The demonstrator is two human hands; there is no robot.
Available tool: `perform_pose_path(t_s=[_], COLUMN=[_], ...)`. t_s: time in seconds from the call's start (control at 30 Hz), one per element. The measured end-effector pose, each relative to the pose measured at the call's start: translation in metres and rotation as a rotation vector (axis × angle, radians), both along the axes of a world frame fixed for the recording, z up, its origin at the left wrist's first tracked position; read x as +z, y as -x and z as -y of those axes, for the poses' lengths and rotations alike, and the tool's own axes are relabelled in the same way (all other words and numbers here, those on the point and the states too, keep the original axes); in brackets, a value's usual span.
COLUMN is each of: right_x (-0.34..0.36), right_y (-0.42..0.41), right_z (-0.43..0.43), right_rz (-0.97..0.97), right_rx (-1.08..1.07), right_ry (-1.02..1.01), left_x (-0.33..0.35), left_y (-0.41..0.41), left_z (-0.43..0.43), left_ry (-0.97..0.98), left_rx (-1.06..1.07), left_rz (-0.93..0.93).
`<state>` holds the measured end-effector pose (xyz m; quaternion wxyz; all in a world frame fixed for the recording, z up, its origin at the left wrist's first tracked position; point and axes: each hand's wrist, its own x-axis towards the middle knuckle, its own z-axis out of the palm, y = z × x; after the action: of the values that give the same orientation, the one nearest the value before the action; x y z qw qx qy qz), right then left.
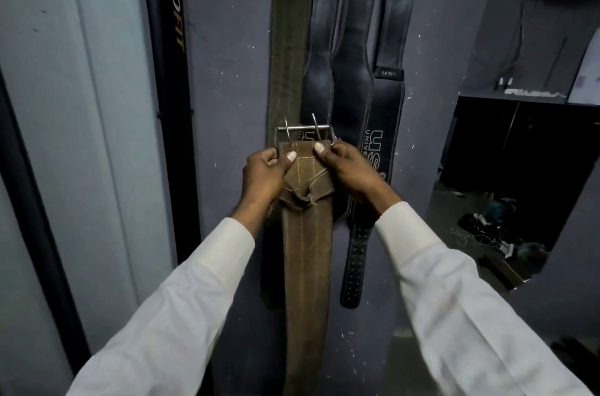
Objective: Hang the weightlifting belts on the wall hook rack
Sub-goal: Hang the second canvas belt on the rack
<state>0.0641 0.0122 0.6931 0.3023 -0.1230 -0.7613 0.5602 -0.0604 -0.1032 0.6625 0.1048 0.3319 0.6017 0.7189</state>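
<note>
Left hand [264,175] and right hand [349,170] pinch the brown belt [306,253] just below its metal buckle [305,132], before hung black belts [352,87].

A person in white sleeves [181,308] is holding a brown belt [306,266] up against a grey wall [227,38]. The left hand [264,176] and the right hand [349,173] are gripping the belt's top end on either side, thumbs pressing on its front just below the metal buckle [303,132], whose two prongs are pointing up. The strap is hanging straight down between the forearms. Behind it, an olive belt [287,38] and black belts [354,48] are hanging on the wall.
</note>
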Motion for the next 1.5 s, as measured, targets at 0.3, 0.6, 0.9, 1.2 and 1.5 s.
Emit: perform_pose_path(t_s=[0.3, 0.6, 0.9, 1.2, 1.5], right_x=[0.032, 0.12, 0.243, 0.368, 0.395], right_y=[0.057, 0.132, 0.22, 0.284, 0.308], right_z=[0.001, -0.03, -0.098, -0.134, -0.14], right_rz=[-0.212, -0.218, -0.545, -0.64, -0.659], right_rx=[-0.258, -0.254, -0.295, -0.461, -0.649], right_ry=[-0.194, -0.344, -0.433, -0.684, -0.724], left_x=[0.035, 0.121, 0.262, 0.388, 0.426], left_y=[0.041, 0.119, 0.209, 0.269, 0.309], left_z=[-0.001, -0.039, -0.107, -0.147, -0.166], left_ry=[-0.179, -0.25, -0.428, -0.52, -0.408], left_rx=[0.159, 0.337, 0.347, 0.41, 0.348], left_rz=[-0.149, -0.285, -0.452, -0.538, -0.52])
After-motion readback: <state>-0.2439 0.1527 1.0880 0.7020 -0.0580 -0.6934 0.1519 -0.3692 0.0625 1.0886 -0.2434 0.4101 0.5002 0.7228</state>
